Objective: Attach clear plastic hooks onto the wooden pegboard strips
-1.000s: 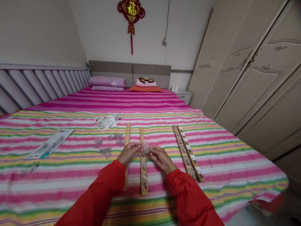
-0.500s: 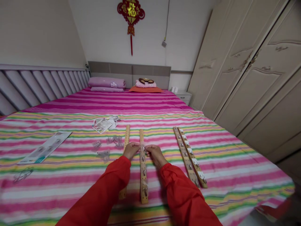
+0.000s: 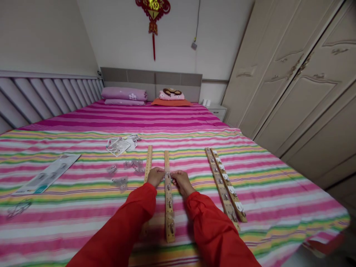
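Observation:
A narrow wooden strip [image 3: 169, 213] lies lengthwise on the striped sheet, with several metal hooks on clear backings along it. My left hand [image 3: 156, 176] and my right hand [image 3: 180, 181] meet over its upper half, one on each side. Both have their fingers pinched at a clear-backed adhesive hook [image 3: 168, 175] on the strip. A second wooden strip [image 3: 149, 159] with rows of small holes lies just left, partly covered by my left hand and sleeve. Loose clear-backed hooks [image 3: 138, 166] rest beyond my left hand.
Two more wooden strips stand to the right, one with metal hooks [image 3: 220, 181] and one with white hooks [image 3: 228, 181]. At left lie a long hook package [image 3: 51, 174], a thin wire-like piece [image 3: 19, 208] and a pile of packaging [image 3: 122, 144]. A wardrobe [image 3: 294, 92] flanks the bed.
The camera view has tilted and shifted slightly. Both hands stay pinched at the same hook on the middle strip, with only slight finger movement.

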Demonstrator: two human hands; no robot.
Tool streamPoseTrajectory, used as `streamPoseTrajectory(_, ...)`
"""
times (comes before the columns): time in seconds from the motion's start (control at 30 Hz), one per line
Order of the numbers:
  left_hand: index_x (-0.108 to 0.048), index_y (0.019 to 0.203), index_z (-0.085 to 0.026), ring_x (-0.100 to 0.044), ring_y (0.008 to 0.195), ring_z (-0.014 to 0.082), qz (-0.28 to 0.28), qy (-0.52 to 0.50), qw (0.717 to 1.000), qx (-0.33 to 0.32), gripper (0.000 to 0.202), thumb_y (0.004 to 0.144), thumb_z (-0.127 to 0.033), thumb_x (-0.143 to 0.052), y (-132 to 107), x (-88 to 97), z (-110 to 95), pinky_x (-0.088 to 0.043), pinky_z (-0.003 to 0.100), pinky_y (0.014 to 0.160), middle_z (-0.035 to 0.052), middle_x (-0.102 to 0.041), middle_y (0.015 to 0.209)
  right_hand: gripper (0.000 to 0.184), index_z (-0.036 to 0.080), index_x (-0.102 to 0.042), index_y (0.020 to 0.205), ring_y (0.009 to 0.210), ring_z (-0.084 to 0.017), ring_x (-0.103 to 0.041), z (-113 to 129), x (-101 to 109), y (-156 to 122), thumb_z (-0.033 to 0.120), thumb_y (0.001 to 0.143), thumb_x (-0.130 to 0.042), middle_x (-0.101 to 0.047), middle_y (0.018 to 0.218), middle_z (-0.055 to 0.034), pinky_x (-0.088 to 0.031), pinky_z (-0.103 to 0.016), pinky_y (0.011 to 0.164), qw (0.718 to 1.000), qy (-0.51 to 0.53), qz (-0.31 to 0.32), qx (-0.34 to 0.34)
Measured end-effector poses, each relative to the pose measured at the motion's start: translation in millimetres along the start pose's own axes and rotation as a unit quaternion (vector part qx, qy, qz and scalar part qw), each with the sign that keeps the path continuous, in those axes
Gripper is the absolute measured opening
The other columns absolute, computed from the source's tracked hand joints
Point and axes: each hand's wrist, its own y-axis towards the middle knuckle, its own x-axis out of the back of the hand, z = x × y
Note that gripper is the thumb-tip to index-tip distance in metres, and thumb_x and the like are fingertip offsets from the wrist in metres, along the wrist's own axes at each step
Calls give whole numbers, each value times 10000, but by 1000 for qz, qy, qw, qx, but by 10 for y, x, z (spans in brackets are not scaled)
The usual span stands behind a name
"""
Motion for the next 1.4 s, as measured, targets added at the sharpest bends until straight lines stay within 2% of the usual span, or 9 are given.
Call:
streamPoseTrajectory(0.57, -593, 693, -134, -476, 414, 70, -14, 36, 999, -19, 134, 584, -79, -648, 44, -16, 125, -367, 177, 428, -74, -505, 451, 112, 173, -539, 538, 304, -66, -388, -67, -7, 36, 167, 529, -650, -489, 347, 68, -276, -183, 316, 1000, -16, -7, 7)
streamPoseTrajectory(0.7, -654, 839, -132, -512, 457, 72, -6, 41, 998, -46, 239, 606, -81, -654, 49, -23, 168, -407, 175, 459, -51, -576, 542, 133, 163, -591, 650, 306, -69, -404, -98, -1, 40, 178, 534, -653, -529, 404, 73, -298, -187, 320, 1000, -12, -12, 19)
streamPoseTrajectory(0.8, -687, 930, -128, -553, 509, 90, 10, 58, 996, -68, 290, 649, -87, -629, 39, -13, 184, -436, 187, 488, -21, -636, 608, 271, 151, -664, 834, 314, -76, -411, -139, -4, 38, 190, 567, -647, -528, 420, 89, -321, -194, 340, 999, -13, -10, 37)
streamPoseTrajectory(0.9, -712, 968, -129, -601, 598, 120, 20, 88, 992, -87, 304, 677, -107, -627, 31, 11, 197, -474, 209, 559, 10, -682, 670, 374, 159, -699, 997, 429, -121, -533, -185, 9, 49, 221, 637, -614, -636, 538, 42, -435, -230, 439, 994, -62, 22, 83)
streamPoseTrajectory(0.97, -723, 975, -136, -626, 685, 142, 23, 111, 988, -101, 300, 693, -116, -621, 25, 27, 205, -492, 226, 625, 33, -708, 750, 355, 174, -718, 1009, 649, -172, -644, -205, 29, 62, 235, 688, -578, -727, 745, -11, -520, -281, 615, 983, -122, 43, 134)
streamPoseTrajectory(1.07, -732, 982, -157, -630, 785, 163, 27, 143, 982, -122, 294, 722, -124, -599, 10, 41, 213, -496, 249, 713, 54, -714, 871, 339, 186, -730, 1024, 921, -219, -650, -201, 59, 66, 232, 754, -530, -740, 953, -47, -496, -343, 853, 952, -219, 63, 206)
streamPoseTrajectory(1.2, -739, 992, -164, -622, 811, 181, 36, 201, 966, -159, 289, 765, -154, -560, -6, 37, 212, -473, 273, 795, 64, -681, 847, 361, 210, -713, 1087, 851, -225, -656, -137, 68, 37, 199, 805, -487, -744, 889, -48, -498, -349, 827, 918, -307, 78, 237)
streamPoseTrajectory(1.4, -736, 995, -172, -615, 795, 189, 42, 196, 967, -157, 296, 754, -169, -563, -15, 22, 193, -466, 249, 761, 37, -631, 731, 350, 238, -724, 1059, 780, -204, -664, -70, 59, 64, 154, 787, -520, -748, 803, -15, -505, -324, 804, 936, -269, 120, 194)
